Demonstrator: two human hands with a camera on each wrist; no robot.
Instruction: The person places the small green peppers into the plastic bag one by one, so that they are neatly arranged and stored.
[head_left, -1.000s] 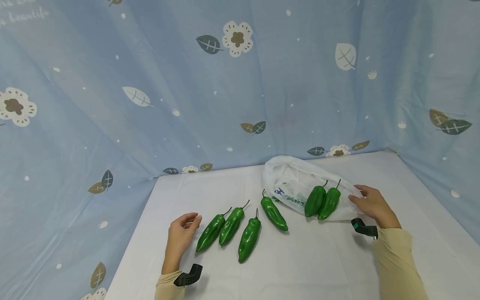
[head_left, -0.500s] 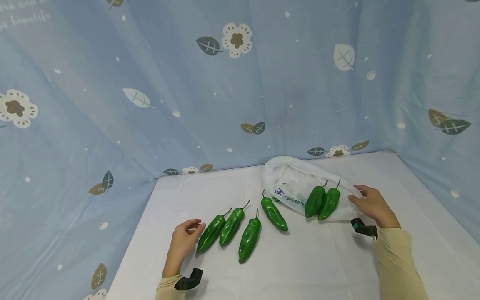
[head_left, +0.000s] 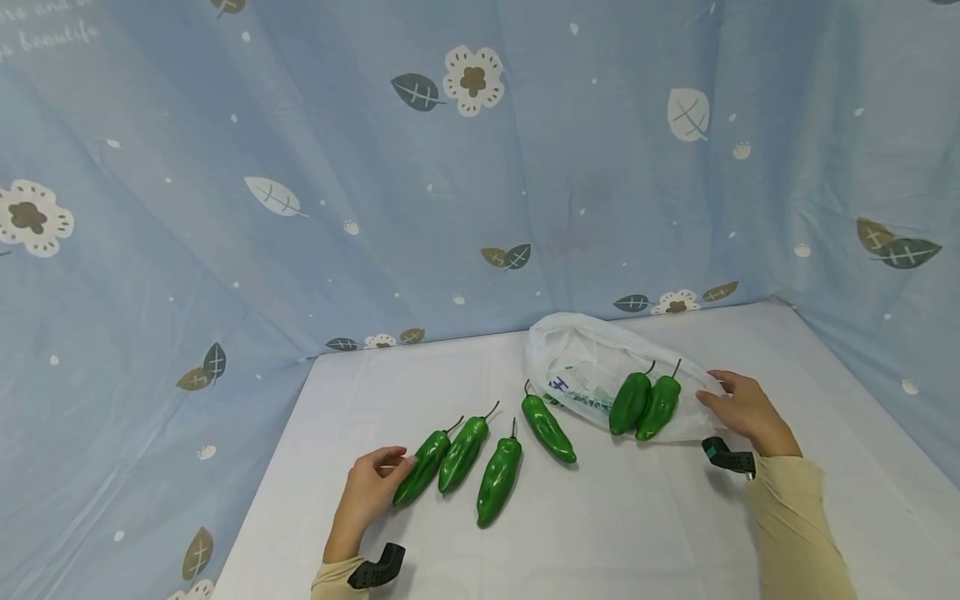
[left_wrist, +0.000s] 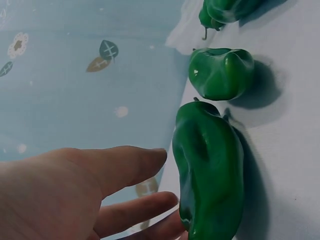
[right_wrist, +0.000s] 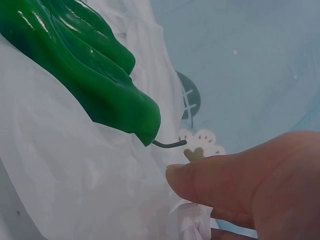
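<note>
Green pepper (head_left: 422,469) lies on the white counter (head_left: 600,525), just to the right of the fingers of my left hand (head_left: 371,485). These fingers are relaxed, with the thumb standing a little apart, and they have hold of nothing; whether they touch the pepper, I cannot tell. Farther right from them lie a second pepper (head_left: 462,454), a third pepper (head_left: 498,482) and a fourth pepper (head_left: 549,428). The fingers of my right hand (head_left: 748,411) pinch the edge of a white plastic bag (head_left: 581,333); near them, on their left, two more peppers (head_left: 659,408) rest on its plastic.
</note>
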